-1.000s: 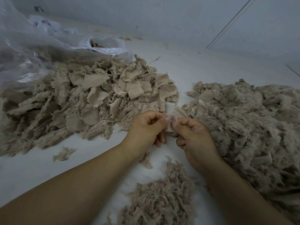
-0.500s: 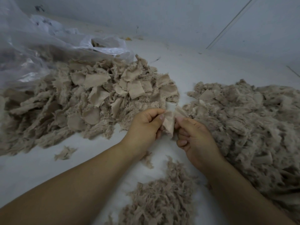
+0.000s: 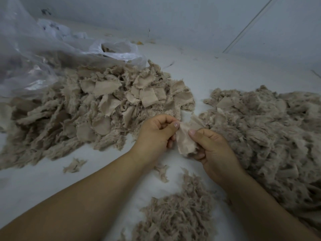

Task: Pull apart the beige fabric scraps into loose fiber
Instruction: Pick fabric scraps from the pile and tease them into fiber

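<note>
One beige fabric scrap (image 3: 185,138) hangs between my hands above the white surface. My left hand (image 3: 156,134) pinches its upper left edge with thumb and fingers. My right hand (image 3: 213,150) grips its right side, thumb on top. A big heap of uncut-looking beige scraps (image 3: 90,110) lies to the left. A large mass of pulled-apart fiber (image 3: 267,133) spreads on the right. A smaller mound of loose fiber (image 3: 177,216) lies near me between my forearms.
A clear plastic bag (image 3: 31,54) lies crumpled at the back left, partly over the scrap heap. Small stray tufts (image 3: 73,165) sit on the white surface (image 3: 43,185). A grey wall (image 3: 191,20) rises behind.
The scrap has opened out wider between my hands. My right hand has drawn slightly down and to the right, and more of the fabric now shows.
</note>
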{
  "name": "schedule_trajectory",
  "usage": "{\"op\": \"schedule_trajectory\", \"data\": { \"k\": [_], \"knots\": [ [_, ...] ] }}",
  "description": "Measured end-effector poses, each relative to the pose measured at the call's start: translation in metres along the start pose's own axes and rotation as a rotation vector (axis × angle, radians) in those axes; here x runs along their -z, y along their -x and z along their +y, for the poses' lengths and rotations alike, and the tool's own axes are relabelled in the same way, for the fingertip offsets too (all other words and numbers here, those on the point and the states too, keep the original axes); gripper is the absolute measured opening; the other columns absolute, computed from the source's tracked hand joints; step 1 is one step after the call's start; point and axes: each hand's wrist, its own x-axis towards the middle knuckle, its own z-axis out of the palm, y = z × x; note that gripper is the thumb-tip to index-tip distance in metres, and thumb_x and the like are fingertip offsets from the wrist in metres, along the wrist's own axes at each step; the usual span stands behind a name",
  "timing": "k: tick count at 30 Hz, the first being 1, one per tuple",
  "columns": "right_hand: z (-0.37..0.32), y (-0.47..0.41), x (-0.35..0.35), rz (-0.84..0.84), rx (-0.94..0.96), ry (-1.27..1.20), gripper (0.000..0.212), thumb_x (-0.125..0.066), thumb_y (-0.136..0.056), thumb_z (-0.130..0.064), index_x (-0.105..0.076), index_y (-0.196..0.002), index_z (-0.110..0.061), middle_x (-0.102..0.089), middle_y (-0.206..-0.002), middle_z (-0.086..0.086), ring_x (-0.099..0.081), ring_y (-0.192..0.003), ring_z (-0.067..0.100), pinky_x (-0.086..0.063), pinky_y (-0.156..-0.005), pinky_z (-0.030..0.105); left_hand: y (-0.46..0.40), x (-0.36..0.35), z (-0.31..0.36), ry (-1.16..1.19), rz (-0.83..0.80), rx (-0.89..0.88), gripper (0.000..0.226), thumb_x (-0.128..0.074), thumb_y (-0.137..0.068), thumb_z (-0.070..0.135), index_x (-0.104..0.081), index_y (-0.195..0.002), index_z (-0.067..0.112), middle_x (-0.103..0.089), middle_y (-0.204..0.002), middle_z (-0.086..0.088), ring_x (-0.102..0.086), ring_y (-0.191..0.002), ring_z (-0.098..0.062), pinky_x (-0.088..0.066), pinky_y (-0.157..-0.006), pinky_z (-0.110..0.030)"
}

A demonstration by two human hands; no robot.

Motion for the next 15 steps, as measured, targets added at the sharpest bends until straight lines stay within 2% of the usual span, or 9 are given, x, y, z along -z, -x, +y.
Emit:
{"op": "schedule_trajectory", "data": {
  "k": [2,5,7,9,11,13,15],
  "knots": [
    [0.0000,-0.0004,-0.0005,0.020,-0.009,-0.005,0.032,-0.071,-0.069,-0.038,-0.058,-0.070,-0.008,-0.051,-0.062,0.007,-0.041,-0.047,0.005,-0.030,-0.039,0.014,-0.0009,0.0020,0.0005,0.018,-0.017,0.020,0.019,-0.057,-0.097,0.010,-0.067,-0.081,0.014,-0.055,-0.056,-0.002,-0.044,-0.042,-0.012,-0.035,-0.039,-0.019],
    [-0.0003,-0.0010,0.0000,0.003,-0.005,0.002,0.028,-0.068,-0.074,-0.036,-0.065,-0.087,-0.012,-0.061,-0.062,-0.006,-0.046,-0.045,0.001,-0.032,-0.040,0.014,-0.0006,0.0007,0.0001,-0.001,-0.079,0.056,0.015,-0.056,-0.097,0.011,-0.068,-0.088,0.009,-0.055,-0.057,-0.003,-0.045,-0.043,-0.012,-0.035,-0.040,-0.020],
    [-0.0006,-0.0011,0.0000,-0.043,0.007,0.022,0.031,-0.067,-0.077,-0.039,-0.073,-0.094,-0.013,-0.068,-0.072,0.000,-0.053,-0.052,0.003,-0.033,-0.041,0.014,0.0001,-0.0016,0.0000,-0.010,-0.099,0.068,0.014,-0.057,-0.097,0.010,-0.069,-0.091,0.004,-0.056,-0.056,-0.004,-0.045,-0.043,-0.012,-0.035,-0.039,-0.020],
    [-0.0010,0.0007,-0.0009,-0.092,0.026,0.038,0.033,-0.068,-0.080,-0.048,-0.078,-0.087,-0.017,-0.071,-0.076,0.004,-0.056,-0.054,0.003,-0.033,-0.041,0.013,0.0006,-0.0033,0.0007,-0.005,-0.089,0.077,0.015,-0.058,-0.096,0.011,-0.068,-0.093,0.001,-0.056,-0.055,-0.005,-0.044,-0.042,-0.013,-0.035,-0.039,-0.019],
    [-0.0012,0.0011,-0.0016,-0.094,0.034,0.054,0.036,-0.067,-0.076,-0.055,-0.079,-0.079,-0.020,-0.071,-0.071,0.001,-0.054,-0.050,0.001,-0.032,-0.040,0.013,0.0005,-0.0036,0.0022,0.002,-0.079,0.078,0.015,-0.058,-0.096,0.012,-0.068,-0.091,0.001,-0.056,-0.053,-0.005,-0.044,-0.041,-0.013,-0.035,-0.039,-0.018],
    [0.0002,0.0010,-0.0017,-0.068,0.045,0.096,0.035,-0.069,-0.078,-0.051,-0.079,-0.077,-0.018,-0.071,-0.072,0.004,-0.050,-0.049,0.003,-0.030,-0.040,0.014,0.0009,-0.0032,0.0033,0.006,-0.066,0.070,0.015,-0.058,-0.097,0.011,-0.066,-0.087,0.004,-0.055,-0.051,-0.005,-0.042,-0.039,-0.013,-0.034,-0.037,-0.018],
    [0.0017,0.0004,-0.0016,-0.022,0.037,0.121,0.031,-0.067,-0.082,-0.041,-0.078,-0.078,-0.012,-0.066,-0.078,0.017,-0.043,-0.055,0.013,-0.027,-0.041,0.017,0.0011,-0.0025,0.0032,0.015,-0.032,0.056,0.021,-0.058,-0.097,0.015,-0.064,-0.078,0.008,-0.054,-0.050,-0.005,-0.041,-0.037,-0.013,-0.034,-0.037,-0.019]
  ]
}}
